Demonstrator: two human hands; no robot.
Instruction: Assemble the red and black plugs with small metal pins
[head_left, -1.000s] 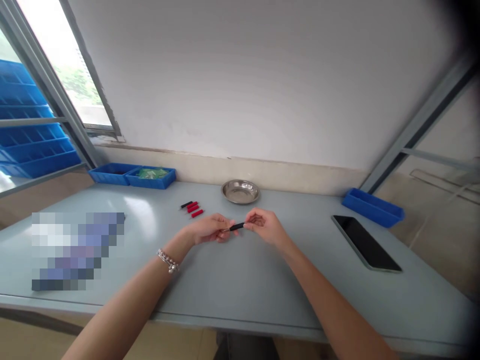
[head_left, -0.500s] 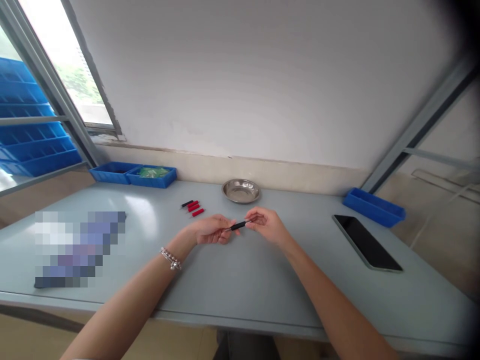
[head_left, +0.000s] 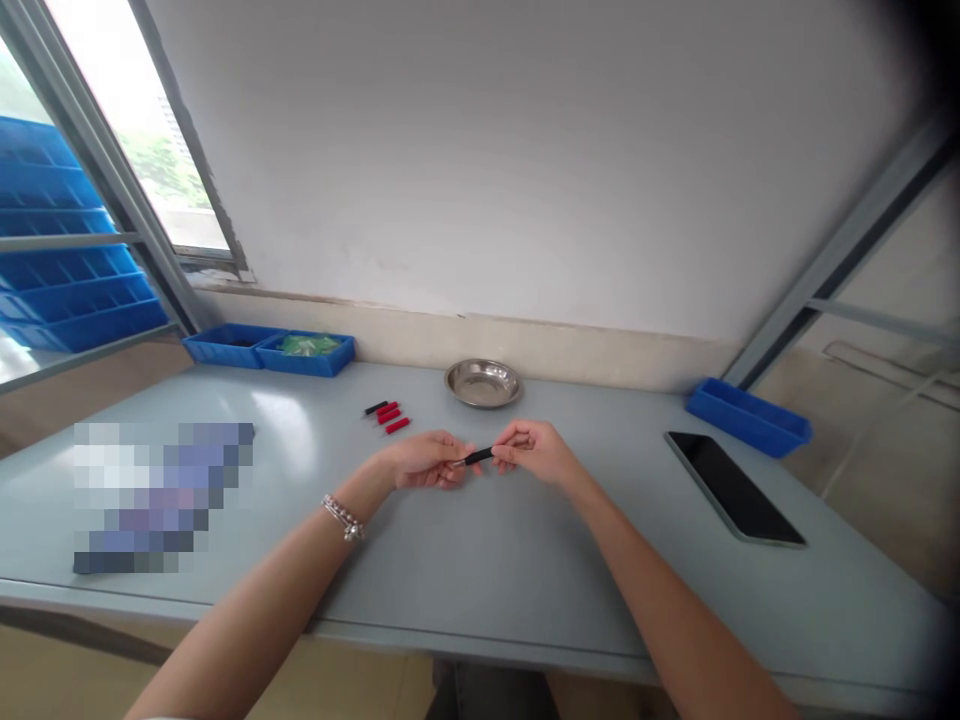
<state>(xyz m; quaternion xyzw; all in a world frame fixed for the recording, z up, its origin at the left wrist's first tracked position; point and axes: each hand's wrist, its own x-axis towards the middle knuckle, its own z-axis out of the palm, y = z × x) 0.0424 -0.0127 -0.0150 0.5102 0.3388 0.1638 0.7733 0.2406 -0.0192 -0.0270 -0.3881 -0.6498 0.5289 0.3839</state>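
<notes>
Between my two hands, above the table's middle, is a short black rod with a thin metal tip at its left end; its exact kind is too small to make out. My left hand pinches the metal end between thumb and fingers. At the other end, my right hand closes thumb and fingertips on the black part, hiding that end. Several similar pieces lie beyond my left hand: red rods and a black one, some showing thin metal tips.
A round steel dish stands near the wall. Blue bins sit at the back left, one holding green-and-white material, and another blue bin at the right. A dark-screened phone or tablet lies right; a pixelated item lies left.
The fingers of my right hand have come closer round the right end of the black rod, covering the metal that showed there. My left hand keeps its pinch almost unmoved.
</notes>
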